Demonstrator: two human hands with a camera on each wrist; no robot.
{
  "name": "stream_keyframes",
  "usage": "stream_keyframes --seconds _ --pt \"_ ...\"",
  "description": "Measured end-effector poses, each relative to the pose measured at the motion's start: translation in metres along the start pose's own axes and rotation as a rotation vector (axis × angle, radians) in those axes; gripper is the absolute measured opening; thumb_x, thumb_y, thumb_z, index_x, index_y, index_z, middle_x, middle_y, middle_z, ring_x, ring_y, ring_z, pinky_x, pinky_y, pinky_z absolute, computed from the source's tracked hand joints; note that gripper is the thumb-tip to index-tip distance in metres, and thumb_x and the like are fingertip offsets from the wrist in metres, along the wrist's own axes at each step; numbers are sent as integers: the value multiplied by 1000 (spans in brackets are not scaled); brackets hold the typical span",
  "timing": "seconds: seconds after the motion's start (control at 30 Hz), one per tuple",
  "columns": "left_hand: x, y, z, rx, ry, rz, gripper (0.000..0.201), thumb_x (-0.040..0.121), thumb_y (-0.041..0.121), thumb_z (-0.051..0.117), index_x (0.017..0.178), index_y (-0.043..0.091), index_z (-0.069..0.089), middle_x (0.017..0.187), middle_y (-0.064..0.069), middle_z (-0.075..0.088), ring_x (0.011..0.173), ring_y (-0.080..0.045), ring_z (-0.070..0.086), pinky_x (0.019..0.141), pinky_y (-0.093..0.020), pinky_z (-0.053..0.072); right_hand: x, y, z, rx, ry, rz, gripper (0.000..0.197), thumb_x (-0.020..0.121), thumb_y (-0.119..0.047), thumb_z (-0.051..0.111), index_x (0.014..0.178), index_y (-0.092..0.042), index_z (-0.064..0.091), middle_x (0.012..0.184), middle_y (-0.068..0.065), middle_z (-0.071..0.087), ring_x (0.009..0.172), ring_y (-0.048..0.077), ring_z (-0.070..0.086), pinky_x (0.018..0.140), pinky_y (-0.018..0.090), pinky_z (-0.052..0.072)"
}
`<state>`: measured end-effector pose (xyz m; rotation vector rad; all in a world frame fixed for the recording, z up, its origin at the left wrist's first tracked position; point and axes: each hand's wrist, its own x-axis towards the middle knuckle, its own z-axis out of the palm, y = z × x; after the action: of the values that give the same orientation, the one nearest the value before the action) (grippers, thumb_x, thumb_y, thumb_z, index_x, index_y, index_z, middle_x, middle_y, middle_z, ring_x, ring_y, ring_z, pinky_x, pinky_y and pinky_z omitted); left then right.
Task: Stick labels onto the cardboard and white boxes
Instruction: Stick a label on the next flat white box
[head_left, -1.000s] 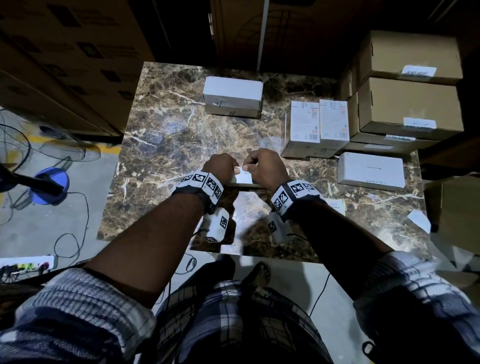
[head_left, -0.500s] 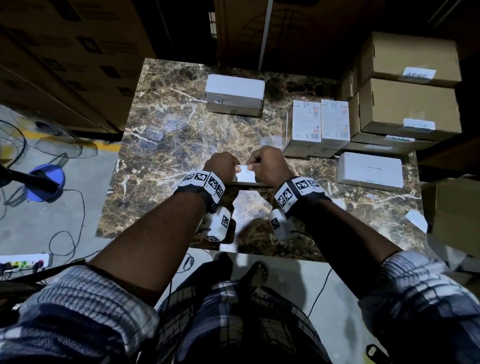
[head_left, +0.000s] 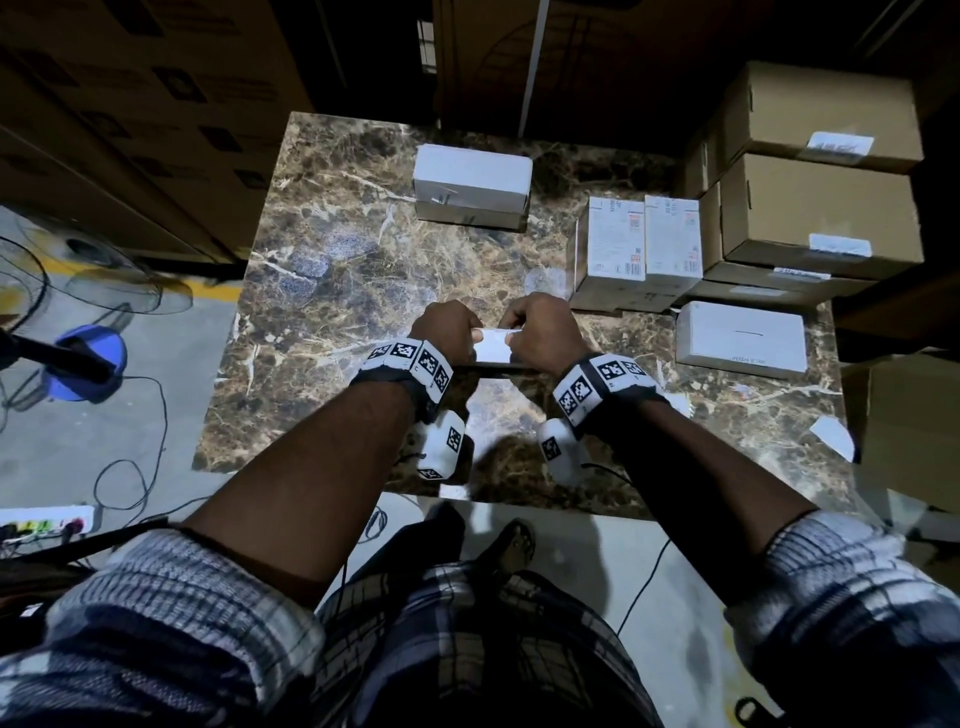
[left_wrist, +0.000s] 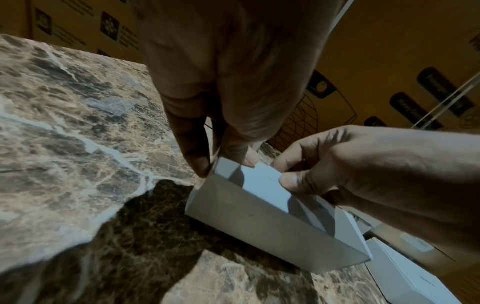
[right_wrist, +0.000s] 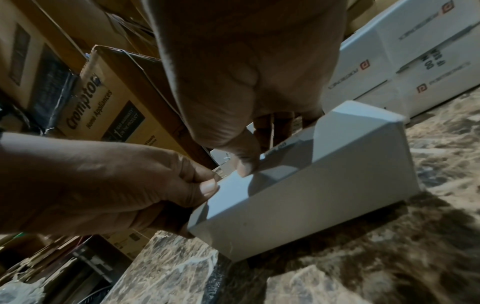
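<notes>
A small white box (head_left: 491, 353) (left_wrist: 272, 224) (right_wrist: 311, 197) stands on the marble table (head_left: 337, 291), near its front edge. A white label (left_wrist: 262, 185) (right_wrist: 233, 181) lies along the box's top. My left hand (head_left: 447, 332) (left_wrist: 221, 156) (right_wrist: 202, 183) pinches the label's left end between thumb and forefinger at the box's corner. My right hand (head_left: 535, 332) (right_wrist: 246, 162) (left_wrist: 288, 181) has its thumb on the label and its fingers curled behind the box. The box's far side is hidden by both hands.
Another white box (head_left: 472, 184) sits at the table's back, two printed white boxes (head_left: 639, 249) stand upright at the right, and one more white box (head_left: 740, 340) lies beside them. Labelled cardboard boxes (head_left: 815, 208) are stacked far right. Loose label sheets (head_left: 831, 436) lie near the right edge. A fan base (head_left: 88, 364) stands on the floor at the left.
</notes>
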<state>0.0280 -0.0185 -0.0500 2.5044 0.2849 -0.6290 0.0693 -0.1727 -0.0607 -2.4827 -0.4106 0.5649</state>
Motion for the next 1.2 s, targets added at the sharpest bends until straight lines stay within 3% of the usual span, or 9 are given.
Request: stream_keyframes --seconds 0.13,0.3,0.43,0.57,0.7,0.87,1.03,1.2 --pt "2 2 -2 36 -22 21 35 81 3 71 115 12 74 109 -17 72 105 -31 65 90 -44 55 0 -6 5 11 55 80 25 81 -11 73 63 -26 66 69 -10 61 86 22 67 82 41 56" --pt "2 3 -6 70 -59 38 39 77 -4 68 113 11 74 106 -18 72 103 -33 65 89 -45 55 -6 -4 9 17 64 103 25 75 -36 79 62 -31 59 77 -9 65 93 26 64 89 50 51" --pt "1 2 -7 82 -69 52 40 79 -2 68 117 10 73 109 -17 72 102 -31 66 89 -42 56 -6 -1 10 23 26 75 29 71 -35 82 61 -35 55 81 -14 65 98 25 62 92 52 49" --pt "2 2 -10 72 -73 43 42 79 0 69 120 9 70 113 -16 71 105 -30 65 91 -41 55 -2 6 2 63 -50 62 27 68 -24 82 61 -38 61 75 -21 65 91 17 65 93 54 49" --pt "5 0 -6 35 -50 26 35 82 0 69 115 9 74 109 -17 73 103 -30 66 89 -41 56 1 3 3 134 -4 92 25 72 -40 80 52 -35 65 55 -25 62 78 12 66 92 59 49" --pt "6 -2 -2 -9 -12 15 28 87 3 68 113 11 75 108 -18 72 102 -31 67 90 -42 55 5 4 13 102 74 111 33 78 -32 77 49 -37 62 53 -25 61 76 13 66 90 56 49" --pt "8 -3 -1 -4 -16 5 30 89 7 67 118 14 72 114 -17 71 105 -30 65 94 -41 54 -1 17 0 120 28 60 21 80 -29 71 60 -37 66 71 -20 67 82 15 66 91 54 50" --pt "5 -2 -1 -9 5 6 26 92 8 64 116 11 73 113 -19 71 104 -31 66 94 -41 54 -3 23 -14 63 -1 33 18 84 -2 70 84 -18 77 87 -4 72 88 16 67 79 32 54"
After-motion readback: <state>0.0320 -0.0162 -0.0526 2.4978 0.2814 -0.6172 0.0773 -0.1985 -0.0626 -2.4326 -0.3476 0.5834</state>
